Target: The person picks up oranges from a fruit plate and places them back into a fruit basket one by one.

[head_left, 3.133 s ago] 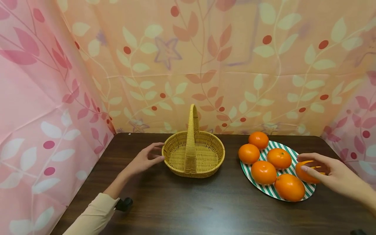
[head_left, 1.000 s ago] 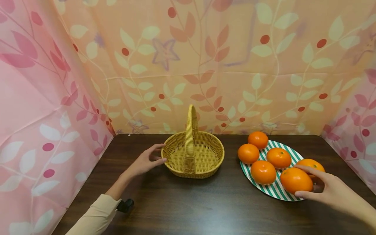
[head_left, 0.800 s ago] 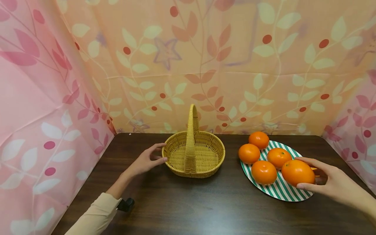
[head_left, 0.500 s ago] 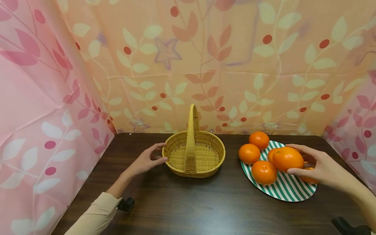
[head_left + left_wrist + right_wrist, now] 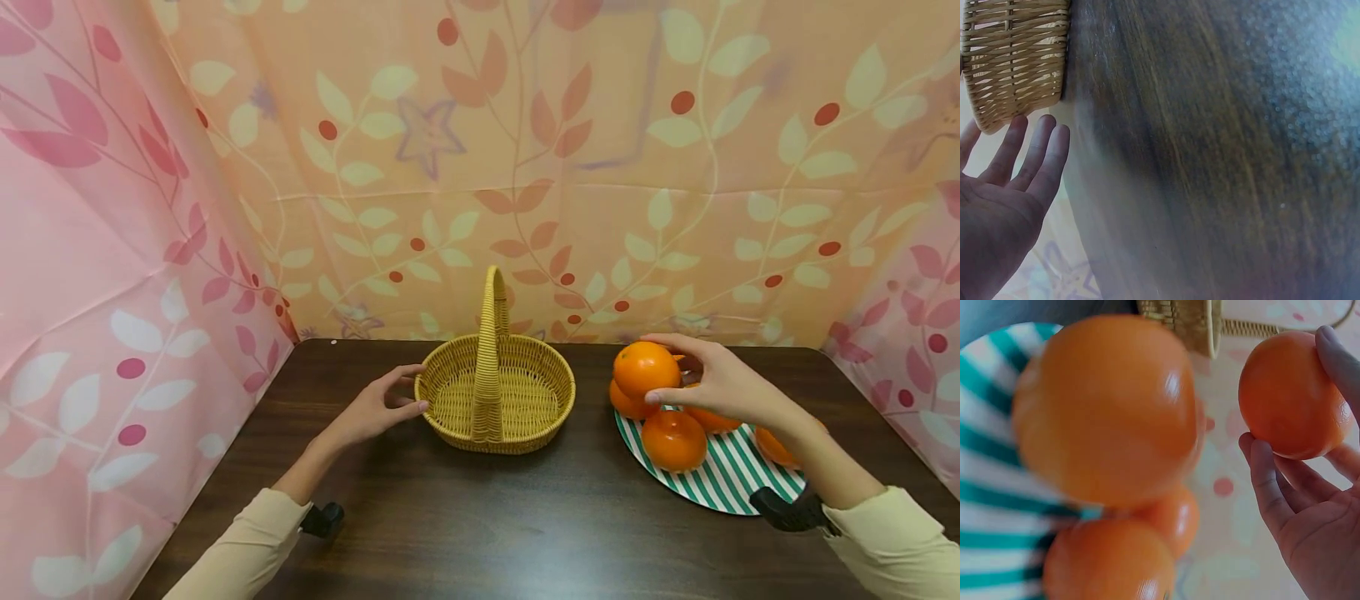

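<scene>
Currently, your right hand grasps 1 orange between thumb and fingers. The held orange is positioned over the left rear edge of the plate; your right wrist view shows it apart from the nearest other fruit. At least 4 further oranges sit on the plate, partly covered by your hand and forearm. To the left of the plate, well apart, stands the basket, upright, its interior bare and its 1 handle arched overhead. Your left hand is relaxed, fingers loosely extended, with thumb and fingertips at the basket's left rim. Plate and basket both rest on the dark table. Patterned cloth hangs behind it.
</scene>
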